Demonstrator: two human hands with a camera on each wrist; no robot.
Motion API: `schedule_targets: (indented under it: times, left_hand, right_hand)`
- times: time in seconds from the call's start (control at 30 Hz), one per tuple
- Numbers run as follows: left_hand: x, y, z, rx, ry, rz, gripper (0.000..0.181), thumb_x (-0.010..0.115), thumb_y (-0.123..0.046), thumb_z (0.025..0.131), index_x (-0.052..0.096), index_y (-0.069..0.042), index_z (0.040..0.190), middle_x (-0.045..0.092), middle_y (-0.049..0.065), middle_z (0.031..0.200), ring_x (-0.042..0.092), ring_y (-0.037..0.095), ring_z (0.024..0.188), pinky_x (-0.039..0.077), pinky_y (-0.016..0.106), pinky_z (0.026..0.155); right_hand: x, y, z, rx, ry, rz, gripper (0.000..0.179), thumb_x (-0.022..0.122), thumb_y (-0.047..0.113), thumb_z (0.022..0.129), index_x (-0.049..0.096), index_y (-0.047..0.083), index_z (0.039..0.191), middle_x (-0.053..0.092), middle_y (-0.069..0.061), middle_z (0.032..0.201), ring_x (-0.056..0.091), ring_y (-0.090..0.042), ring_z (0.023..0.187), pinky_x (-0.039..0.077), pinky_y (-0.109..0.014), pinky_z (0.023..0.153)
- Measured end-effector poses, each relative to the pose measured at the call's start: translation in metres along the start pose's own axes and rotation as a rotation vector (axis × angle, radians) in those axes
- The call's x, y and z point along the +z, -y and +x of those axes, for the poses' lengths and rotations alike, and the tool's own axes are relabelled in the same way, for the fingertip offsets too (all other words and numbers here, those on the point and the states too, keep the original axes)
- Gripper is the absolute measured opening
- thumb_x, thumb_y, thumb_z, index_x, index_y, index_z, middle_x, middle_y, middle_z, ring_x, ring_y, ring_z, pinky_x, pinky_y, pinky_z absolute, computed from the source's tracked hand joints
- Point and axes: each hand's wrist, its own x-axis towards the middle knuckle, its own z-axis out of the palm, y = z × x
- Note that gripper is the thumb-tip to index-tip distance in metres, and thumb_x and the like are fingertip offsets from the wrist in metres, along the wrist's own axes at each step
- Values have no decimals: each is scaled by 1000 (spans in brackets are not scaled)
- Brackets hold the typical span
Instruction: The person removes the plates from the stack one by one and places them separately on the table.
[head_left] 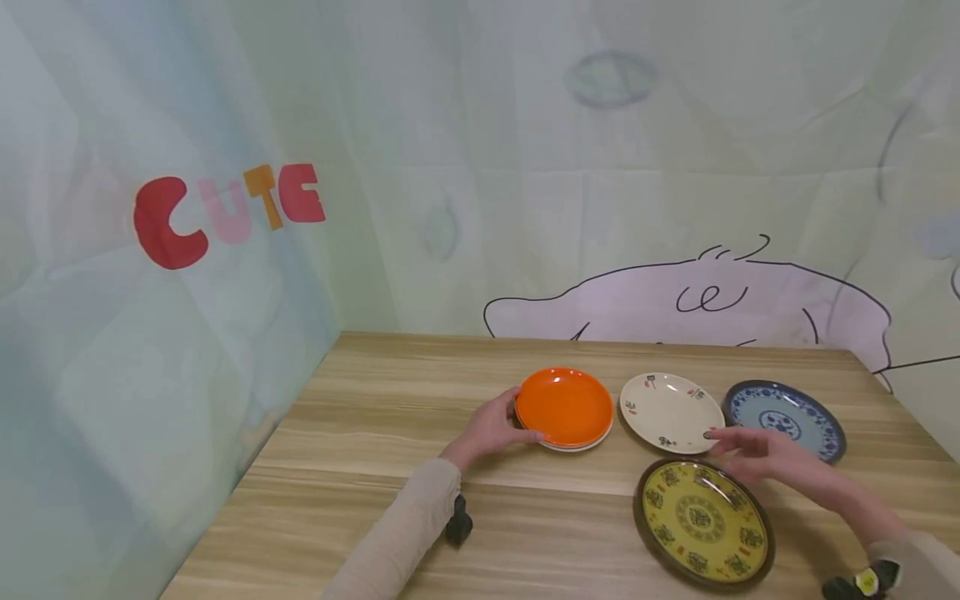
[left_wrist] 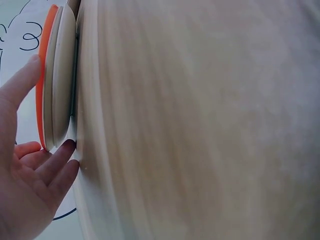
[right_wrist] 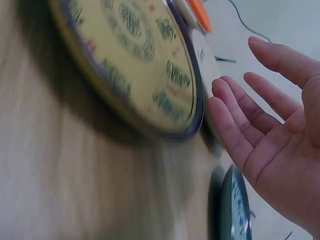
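Observation:
An orange plate [head_left: 566, 407] tops a small stack, with pale plates [left_wrist: 62, 75] under it in the left wrist view. My left hand [head_left: 491, 429] is at the stack's left side, thumb against the orange rim and extended fingertips low along the edge near the table. My right hand [head_left: 768, 454] is held over the table with loosely bent fingers and nothing in it. Its fingertips overlap the near right rim of a white patterned plate [head_left: 670, 412] in the head view. Just nearer lies a yellow patterned plate [head_left: 701, 517] with a dark rim.
A blue floral plate [head_left: 813, 417] lies at the right, partly hidden behind my right hand. All the plates are on a wood-grain table [head_left: 360, 400]. Printed cloth [head_left: 450, 167] hangs behind the table and along its left side.

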Motion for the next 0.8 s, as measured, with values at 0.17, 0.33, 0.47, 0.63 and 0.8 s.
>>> schedule_targets:
  times: [0.17, 0.33, 0.47, 0.63, 0.8]
  left_hand:
    - [-1, -1, -1, -1, 0, 0, 88, 76, -46, 66, 37, -11, 137, 50, 4, 132, 48, 19, 118, 36, 39, 102]
    - [-1, -1, 0, -14, 4, -15, 90, 77, -45, 66, 36, -10, 138, 49, 5, 133, 48, 20, 118, 36, 39, 101]
    - [-2, -1, 0, -21, -1, -3, 90, 77, -45, 65, 36, -10, 138, 49, 5, 133, 48, 20, 118, 37, 40, 101]
    - [-2, -1, -1, -20, 0, 2, 90, 77, -45, 66, 36, -10, 138, 48, 6, 134, 47, 21, 119, 36, 40, 101]
    - [-1, -1, -1, -21, 6, 0, 90, 77, -46, 66, 36, -10, 138, 49, 6, 133, 48, 21, 118, 37, 39, 101]
  right_hand:
    - [9, 14, 15, -7, 15, 28, 57, 58, 20, 88, 35, -5, 134, 50, -25, 121, 58, -16, 96, 51, -37, 76]
    - [21, 25, 32, -31, 1, 7, 56, 58, 20, 88, 37, -4, 134, 50, -25, 122, 58, -21, 96, 51, -36, 74]
    - [32, 29, 45, -45, -22, -8, 55, 58, 21, 88, 38, -2, 134, 51, -23, 122, 59, -22, 97, 52, -31, 75]
    - [45, 36, 60, -59, -55, 32, 58, 60, 21, 86, 38, -3, 134, 52, -24, 121, 58, -25, 98, 52, -28, 74]
    - [57, 43, 74, -71, -84, 54, 61, 63, 18, 84, 37, -5, 133, 51, -26, 121, 59, -26, 97, 53, -29, 75]
